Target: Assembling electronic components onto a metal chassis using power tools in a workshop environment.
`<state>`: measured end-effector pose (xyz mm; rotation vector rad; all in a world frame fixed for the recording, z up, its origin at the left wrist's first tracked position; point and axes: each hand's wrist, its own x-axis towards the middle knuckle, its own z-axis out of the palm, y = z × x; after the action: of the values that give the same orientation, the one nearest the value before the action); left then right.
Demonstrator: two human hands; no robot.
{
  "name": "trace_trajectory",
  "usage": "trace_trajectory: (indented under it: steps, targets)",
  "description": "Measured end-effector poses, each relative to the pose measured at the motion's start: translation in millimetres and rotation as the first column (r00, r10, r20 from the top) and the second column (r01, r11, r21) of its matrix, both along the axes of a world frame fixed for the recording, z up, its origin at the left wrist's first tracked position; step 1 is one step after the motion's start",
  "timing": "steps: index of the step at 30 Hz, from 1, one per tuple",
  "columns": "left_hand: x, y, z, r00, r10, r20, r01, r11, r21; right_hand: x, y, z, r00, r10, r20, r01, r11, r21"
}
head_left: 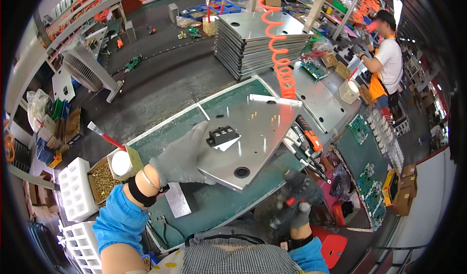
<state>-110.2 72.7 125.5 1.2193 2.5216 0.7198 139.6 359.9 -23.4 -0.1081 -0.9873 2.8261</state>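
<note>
My left hand, in a grey glove, grips the left edge of a flat metal panel. The panel lies tilted over the green work mat. On it sit a black terminal block, a white paper piece beneath that, and several small brass-coloured parts. A black ring lines a hole near the panel's near corner. At the lower right, my right hand is closed round a dark power drill, smeared by motion and held apart from the panel.
Pliers and screwdrivers lie right of the panel. A box of brass fittings and a white tub with a brush stand left. Stacked metal panels rise behind, near a coiled orange hose. A co-worker stands at far right.
</note>
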Motion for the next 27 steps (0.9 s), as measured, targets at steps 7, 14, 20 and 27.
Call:
trace_trajectory:
  steps: [7,14,20,27]
  targets:
    - [14,1,-11,0.99,0.089,0.11,-0.074,0.989,-0.131,-85,-20,46,0.995,-0.035,-0.094,0.03,0.998,-0.047]
    - [38,-3,-11,0.97,0.195,0.146,-0.183,0.979,-0.095,-100,-33,64,0.986,0.105,-0.13,-0.093,0.992,0.091]
    - [53,-12,-9,0.896,0.339,0.288,-0.355,0.935,0.005,-139,-51,141,0.932,0.246,-0.268,-0.17,0.946,0.276]
    - [47,-39,-54,0.529,-0.047,0.847,-0.439,0.839,0.321,-179,-70,138,0.89,0.394,-0.231,-0.32,0.899,0.299]
